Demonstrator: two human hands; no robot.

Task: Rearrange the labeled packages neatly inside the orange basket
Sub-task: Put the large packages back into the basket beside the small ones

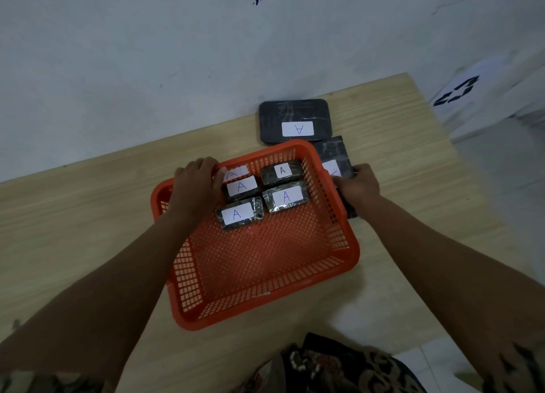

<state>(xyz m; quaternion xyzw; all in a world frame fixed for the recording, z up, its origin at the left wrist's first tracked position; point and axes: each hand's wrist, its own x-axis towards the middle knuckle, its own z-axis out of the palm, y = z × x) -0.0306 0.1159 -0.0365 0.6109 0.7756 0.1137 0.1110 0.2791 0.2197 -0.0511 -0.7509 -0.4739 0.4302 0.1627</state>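
An orange mesh basket point(265, 263) sits on the wooden table point(88, 215). Several small dark wrapped packages with white "A" labels lie in its far half, among them one at the front left point(239, 214), one at the right point(285, 197) and one at the back right point(281, 171). My left hand point(196, 183) rests over the basket's far left rim, fingers on the back left package. My right hand point(358, 183) is outside the basket's right wall, closed on a flat dark labeled package point(334, 159).
A larger flat dark package point(295, 121) with an upside-down "A" label lies on the table behind the basket, near the wall. The table's right edge runs close by; a white sheet with a black marker point(460, 92) lies beyond it.
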